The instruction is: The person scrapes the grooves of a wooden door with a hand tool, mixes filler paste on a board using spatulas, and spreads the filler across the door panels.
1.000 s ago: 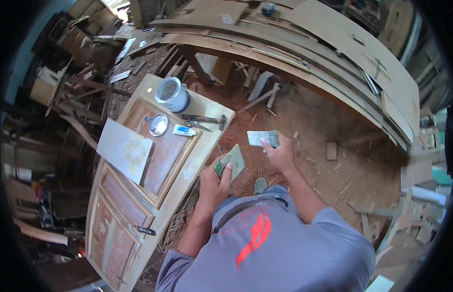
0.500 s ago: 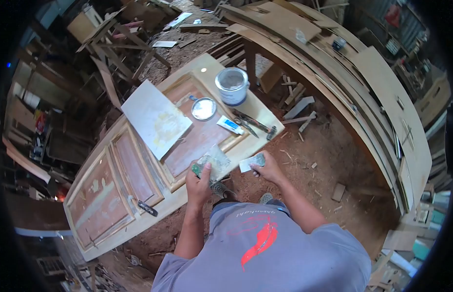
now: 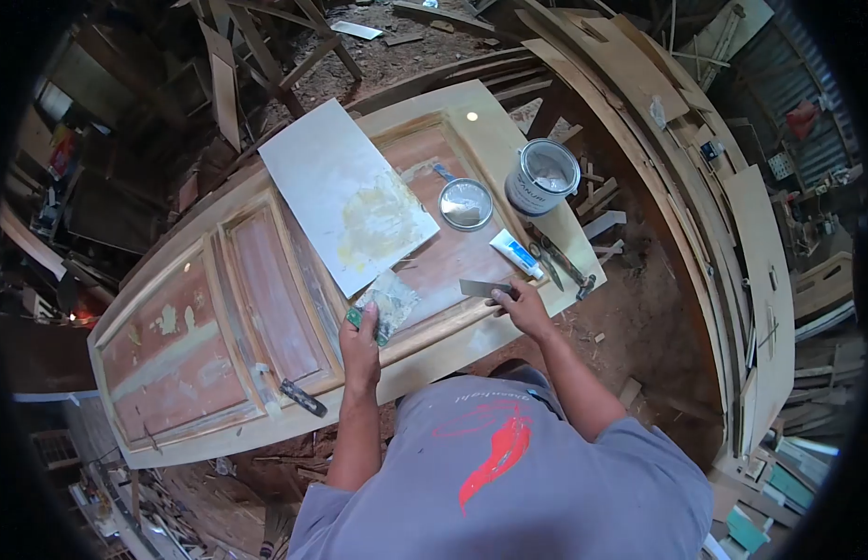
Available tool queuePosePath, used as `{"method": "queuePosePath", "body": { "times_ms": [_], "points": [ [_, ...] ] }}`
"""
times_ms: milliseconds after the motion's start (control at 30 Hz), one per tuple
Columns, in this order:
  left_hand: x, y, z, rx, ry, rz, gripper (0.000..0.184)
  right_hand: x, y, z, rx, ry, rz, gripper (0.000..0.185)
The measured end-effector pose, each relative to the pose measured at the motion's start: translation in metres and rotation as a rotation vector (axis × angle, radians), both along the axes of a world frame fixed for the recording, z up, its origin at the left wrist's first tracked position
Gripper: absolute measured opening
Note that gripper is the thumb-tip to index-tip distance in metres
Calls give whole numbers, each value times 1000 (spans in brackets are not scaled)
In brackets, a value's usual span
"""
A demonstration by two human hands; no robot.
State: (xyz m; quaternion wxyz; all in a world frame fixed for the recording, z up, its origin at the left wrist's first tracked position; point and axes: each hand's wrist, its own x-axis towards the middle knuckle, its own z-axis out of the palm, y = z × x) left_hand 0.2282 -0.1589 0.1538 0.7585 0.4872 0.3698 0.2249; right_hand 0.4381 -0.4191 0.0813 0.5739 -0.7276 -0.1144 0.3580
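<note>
A panelled wooden door (image 3: 317,381) carries a stained white board (image 3: 313,163) reaching past its far edge. Right of that lie a round lid (image 3: 466,203), a tube (image 3: 516,254), a can (image 3: 537,191) and a hammer (image 3: 576,273); a dark-handled tool (image 3: 303,398) lies along the near edge.

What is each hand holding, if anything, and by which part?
The left hand grips a smeared scraper by its green-edged end; the right hand pinches a thin flat blade by the end nearest that hand.
</note>
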Motion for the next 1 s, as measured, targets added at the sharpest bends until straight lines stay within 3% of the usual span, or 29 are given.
{"method": "queuePosePath", "body": {
  "times_ms": [233,367,467,567,700,833,1000],
  "points": [
    [37,29,6,-5,36,-105,24,61,-10,70,69,-147,-270,25],
    [62,17,14,0,15,-110,23,133,-42,101,-18,-459,-399,24],
    [84,-4,21,38,54,-92,26,180,-51,142,-112,-500,-436,22],
    [104,-26,3,8,89,-86,28,233,-59,146,9,-367,-403,20],
    [150,-72,4,-260,-31,134,34,289,-58,129,352,21,-295,21],
    [193,-118,6,-367,-38,146,40,327,-66,110,468,238,-204,24],
    [246,-143,8,-344,1,93,39,356,-82,106,476,315,-170,23]
  ]
}}
